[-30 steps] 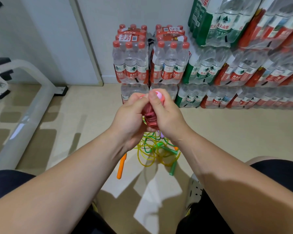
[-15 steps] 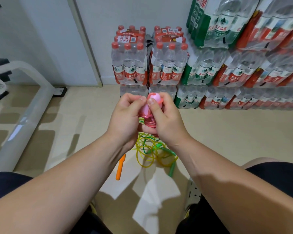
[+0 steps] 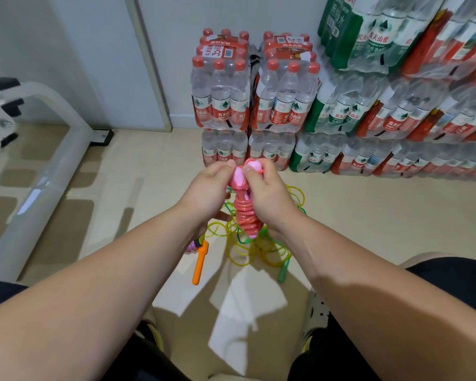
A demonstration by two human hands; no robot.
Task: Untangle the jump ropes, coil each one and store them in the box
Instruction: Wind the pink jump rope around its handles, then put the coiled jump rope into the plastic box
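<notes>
At the centre of the frame, the left hand [image 3: 209, 188] and the right hand [image 3: 270, 196] are holding a pink jump rope [image 3: 246, 215] upright between them, its cord wound in tight turns round the paired handles. Both hands are curling round the bundle, and the thumb and fingertips of each are pinching the handle tops.

Just below the hands, a loose tangle of yellow and green ropes [image 3: 239, 248] is lying on the beige floor [image 3: 368, 215]. An orange handle [image 3: 199, 262] is sticking out at its lower left and a green handle [image 3: 283, 270] at its lower right.

Bright patches of sunlight [image 3: 245, 312] are falling on the floor at lower centre, between the person's knees in dark shorts. Grey shadows are lying across the floor on the left. Along the white wall at the top, shrink-wrapped packs of water bottles [image 3: 223, 92] with red and green labels are standing stacked, filling the upper right. A white metal frame [image 3: 47, 166] is slanting down the left side, and a pale door trim [image 3: 149, 64] is running down the upper left.
</notes>
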